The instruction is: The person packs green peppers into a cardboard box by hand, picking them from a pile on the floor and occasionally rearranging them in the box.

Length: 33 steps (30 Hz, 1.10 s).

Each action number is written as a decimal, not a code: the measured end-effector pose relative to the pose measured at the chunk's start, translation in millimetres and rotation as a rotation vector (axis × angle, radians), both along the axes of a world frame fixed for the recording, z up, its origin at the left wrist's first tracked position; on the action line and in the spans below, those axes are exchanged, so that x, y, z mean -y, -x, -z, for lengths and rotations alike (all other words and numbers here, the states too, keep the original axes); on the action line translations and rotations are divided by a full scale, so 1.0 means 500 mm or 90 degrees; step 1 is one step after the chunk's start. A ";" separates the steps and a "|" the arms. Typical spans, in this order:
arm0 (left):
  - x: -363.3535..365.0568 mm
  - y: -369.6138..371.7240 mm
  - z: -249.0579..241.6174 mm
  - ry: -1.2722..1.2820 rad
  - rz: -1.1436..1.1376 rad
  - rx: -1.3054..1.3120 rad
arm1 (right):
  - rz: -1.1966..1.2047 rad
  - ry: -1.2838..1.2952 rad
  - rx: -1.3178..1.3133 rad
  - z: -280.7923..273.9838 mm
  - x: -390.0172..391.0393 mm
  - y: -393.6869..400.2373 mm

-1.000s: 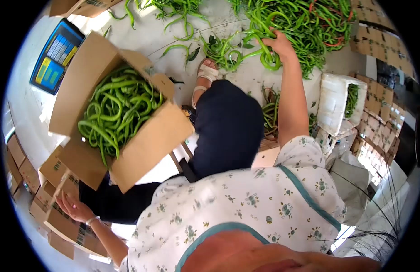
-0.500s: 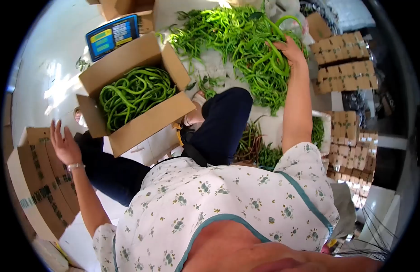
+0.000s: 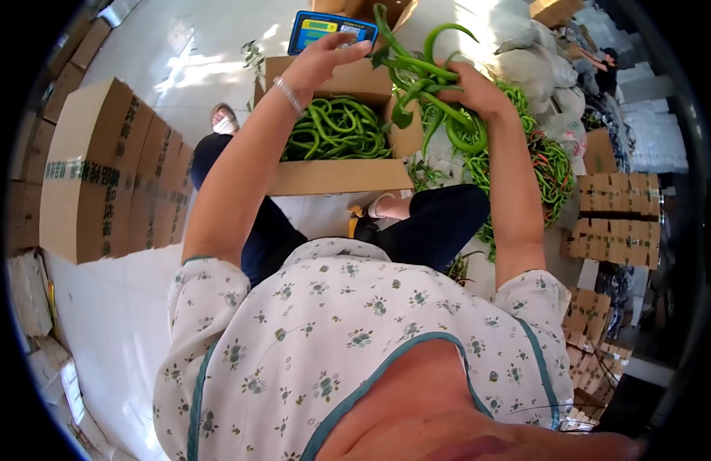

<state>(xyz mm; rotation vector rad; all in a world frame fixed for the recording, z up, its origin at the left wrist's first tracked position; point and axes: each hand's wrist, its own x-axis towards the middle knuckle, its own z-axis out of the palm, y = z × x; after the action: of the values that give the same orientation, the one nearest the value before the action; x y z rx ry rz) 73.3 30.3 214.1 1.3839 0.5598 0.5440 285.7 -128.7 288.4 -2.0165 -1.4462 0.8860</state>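
My right hand (image 3: 477, 91) is wrapped round a bunch of long green chili peppers (image 3: 428, 69), raised in front of the pile; a few leaves hang from the bunch. Over the open cardboard box (image 3: 340, 175), my left hand (image 3: 324, 63) reaches toward the bunch with its fingers apart and nothing in them. Inside the box lie many curled green chili peppers (image 3: 336, 131), below my left hand. A large heap of green chili peppers (image 3: 551, 169) covers the floor to the right, partly hidden by my right arm.
A blue scale display (image 3: 313, 32) stands behind the box. Taped cartons (image 3: 102, 177) stand at the left, with more stacked cartons (image 3: 616, 242) at the right. White sacks (image 3: 536, 73) lie beyond the heap. Another person (image 3: 603, 71) is at the far right.
My right hand has lifted a bunch of chili peppers off the heap toward the box. My left hand has swung from the left side to above the box. The view has shifted.
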 end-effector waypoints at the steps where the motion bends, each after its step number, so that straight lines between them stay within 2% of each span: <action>1: -0.007 0.002 -0.016 -0.053 0.011 -0.032 | -0.034 0.002 0.016 0.002 -0.018 0.019; 3: -0.068 -0.024 0.050 -0.083 0.063 -0.053 | -0.105 0.049 0.095 -0.002 -0.064 0.043; 5: -0.070 0.019 0.066 -0.116 0.002 -0.056 | -0.115 0.000 0.184 0.045 -0.092 0.075; 6: -0.087 0.022 0.076 -0.084 -0.079 -0.084 | -0.113 -0.009 0.136 0.051 -0.107 0.070; 10: -0.122 0.098 0.047 0.036 -0.009 -0.003 | -0.097 0.019 0.010 0.128 -0.146 0.006; 11: -0.141 0.120 0.036 0.178 0.002 0.091 | -0.090 0.043 -0.006 0.130 -0.146 0.000; 13: -0.179 0.169 0.075 0.344 0.102 0.393 | -0.080 0.079 0.072 0.149 -0.129 0.009; 14: -0.206 0.184 0.093 0.371 0.092 0.519 | -0.076 0.099 0.108 0.144 -0.120 0.012; 16: -0.250 0.218 0.119 0.438 0.097 0.724 | -0.055 0.088 0.011 0.134 -0.102 0.016; 17: -0.266 0.234 0.138 0.396 -0.040 0.718 | -0.044 0.080 -0.035 0.128 -0.098 0.012; 19: -0.271 0.252 0.194 0.443 -0.048 0.722 | -0.018 0.048 -0.168 0.147 -0.088 -0.009; 21: -0.173 0.220 0.179 0.425 -0.212 0.548 | 0.034 -0.012 -0.304 0.164 -0.083 -0.018; 22: -0.159 0.209 0.218 0.438 -0.128 0.531 | 0.044 -0.050 -0.409 0.154 -0.073 -0.014; 23: -0.127 0.193 0.232 0.427 -0.112 0.456 | 0.074 -0.043 -0.427 0.144 -0.071 0.001; 26: -0.037 0.115 0.287 0.523 -0.045 0.446 | 0.108 -0.071 -0.508 0.115 -0.070 0.044; 27: -0.013 0.089 0.290 0.534 -0.030 0.383 | 0.110 -0.089 -0.541 0.107 -0.070 0.059; 28: 0.007 0.061 0.299 0.585 0.008 0.408 | 0.108 -0.105 -0.568 0.110 -0.073 0.063; 29: 0.032 0.036 0.274 0.595 0.050 0.401 | 0.107 -0.117 -0.596 0.112 -0.078 0.056; 30: 0.055 0.023 0.252 0.600 0.093 0.452 | 0.048 -0.153 -0.681 0.128 -0.090 0.053; 33: 0.088 0.024 0.188 0.584 0.184 0.555 | 0.032 -0.146 -0.762 0.116 -0.090 0.088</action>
<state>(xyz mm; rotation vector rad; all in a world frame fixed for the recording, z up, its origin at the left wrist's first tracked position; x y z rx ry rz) 61.3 -13.5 120.2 0.2640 -0.1285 0.4973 241.7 -83.8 230.6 -0.9535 -0.7275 1.4420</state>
